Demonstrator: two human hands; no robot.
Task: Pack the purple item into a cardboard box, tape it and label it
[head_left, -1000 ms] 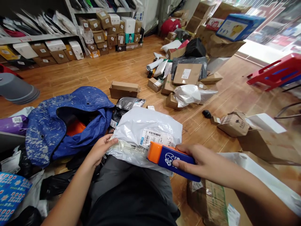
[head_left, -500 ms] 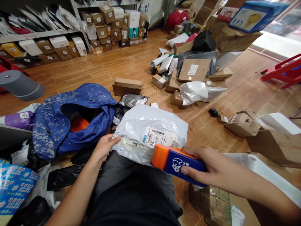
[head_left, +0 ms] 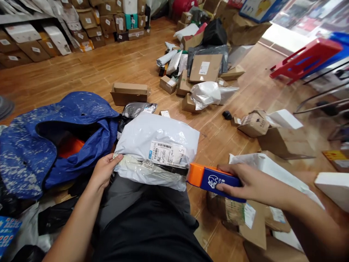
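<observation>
A white plastic mailing bag [head_left: 160,129] with a printed shipping label [head_left: 167,153] lies across the lap. My left hand [head_left: 105,167] is closed, pinching the bag's left edge between thumb and fingers. In my right hand [head_left: 238,182] is a blue and orange tape dispenser [head_left: 212,182], gripped round its body. Its orange end is at the bag's right edge. A shiny, clear-looking tape strip [head_left: 147,164] runs along the bag just below the label, toward the dispenser. Near the dispenser, a dark band [head_left: 174,168] shows along this line; what it is I cannot tell.
An open blue sack [head_left: 71,109] with something orange inside sits at left. An open cardboard box [head_left: 130,93] and a pile of parcels [head_left: 205,69] lie on the wooden floor [head_left: 89,74]. More cartons [head_left: 286,142] and a red plastic stool [head_left: 305,60] are at right.
The view has swung to the right. My right hand has drawn the tape dispenser rightward along the bag to its right edge, uncovering a dark band. My left hand keeps its pinch.
</observation>
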